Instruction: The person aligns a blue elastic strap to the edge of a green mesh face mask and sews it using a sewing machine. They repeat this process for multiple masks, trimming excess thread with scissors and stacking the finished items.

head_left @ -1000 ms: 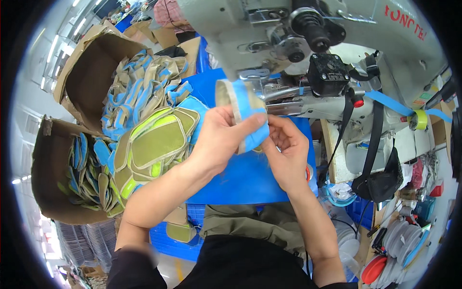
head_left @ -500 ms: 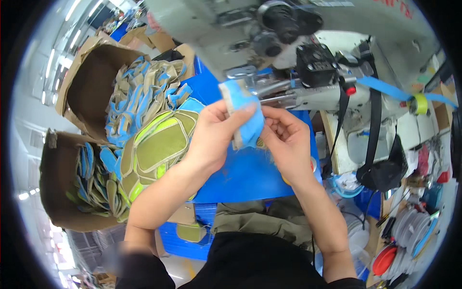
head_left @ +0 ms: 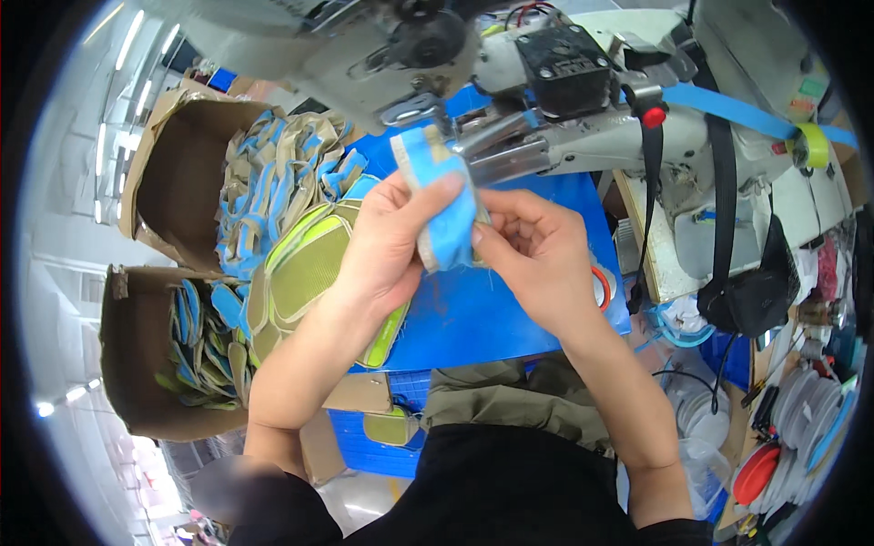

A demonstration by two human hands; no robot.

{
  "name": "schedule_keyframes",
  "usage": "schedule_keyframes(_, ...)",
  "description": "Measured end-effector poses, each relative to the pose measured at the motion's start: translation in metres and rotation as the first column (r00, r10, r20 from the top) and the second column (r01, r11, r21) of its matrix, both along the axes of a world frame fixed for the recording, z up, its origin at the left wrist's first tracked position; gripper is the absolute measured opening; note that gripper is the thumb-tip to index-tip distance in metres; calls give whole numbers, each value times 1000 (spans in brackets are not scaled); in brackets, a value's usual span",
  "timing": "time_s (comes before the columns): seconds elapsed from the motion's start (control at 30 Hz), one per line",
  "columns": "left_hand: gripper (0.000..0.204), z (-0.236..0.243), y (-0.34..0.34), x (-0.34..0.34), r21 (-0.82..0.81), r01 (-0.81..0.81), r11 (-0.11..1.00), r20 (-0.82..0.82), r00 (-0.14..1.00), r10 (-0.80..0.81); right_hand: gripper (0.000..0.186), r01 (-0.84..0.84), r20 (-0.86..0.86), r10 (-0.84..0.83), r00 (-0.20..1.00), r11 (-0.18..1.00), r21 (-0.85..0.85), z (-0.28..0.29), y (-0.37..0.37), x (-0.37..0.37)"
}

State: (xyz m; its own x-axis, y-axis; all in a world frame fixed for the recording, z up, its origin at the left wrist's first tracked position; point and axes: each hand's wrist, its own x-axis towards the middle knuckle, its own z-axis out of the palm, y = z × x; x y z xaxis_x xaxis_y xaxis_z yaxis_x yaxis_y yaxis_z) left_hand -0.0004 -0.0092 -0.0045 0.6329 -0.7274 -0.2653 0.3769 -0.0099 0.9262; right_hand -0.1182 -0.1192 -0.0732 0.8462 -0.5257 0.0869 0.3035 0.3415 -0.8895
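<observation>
Both hands hold a small blue fabric piece with beige edging in front of the sewing machine's metal arm. My left hand grips its left side, thumb pressed flat on the blue face. At the right edge, my right hand pinches the cloth between thumb and curled fingers; a few loose threads hang from the lower edge. Left of my left hand, olive-green mesh panels with beige binding and bright yellow-green edges lie in a stack, partly hidden by my forearm.
The sewing machine looms over the blue tabletop. Two cardboard boxes stand at left, near blue-and-beige fabric strips. Blue tape runs to a yellow-green roll. Spools stack at lower right.
The fabric piece sits slightly further left and higher in the picture, still between both hands. My right thumb has shifted up along its edge. The whole view has also shifted.
</observation>
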Motion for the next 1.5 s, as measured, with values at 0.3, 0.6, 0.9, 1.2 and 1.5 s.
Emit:
schedule_keyframes(0.3,17,0,-3,5,-3,-4,1000,43,999,4,29,-46,49,42,998,995,84,6,4,-5)
schedule_keyframes(0.6,14,9,-12,17,41,1,999,19,1000,-2,32,-65,81,55,995,989,134,17,0,2)
schedule_keyframes(0.9,21,0,7,4,-23,-8,1000,92,996,10,28,-81,20,80,997,996,30,14,-10,-3)
schedule_keyframes(1.2,21,12,8,0,29,0,1000,-197,980,6,27,47,-24,-52,998,980,-194,5,-8,-7)
schedule_keyframes(1.5,22,6,11,-17,41,-36,998,-67,997,39,20,124,-3,-129,992,957,-261,1,-5,-7)
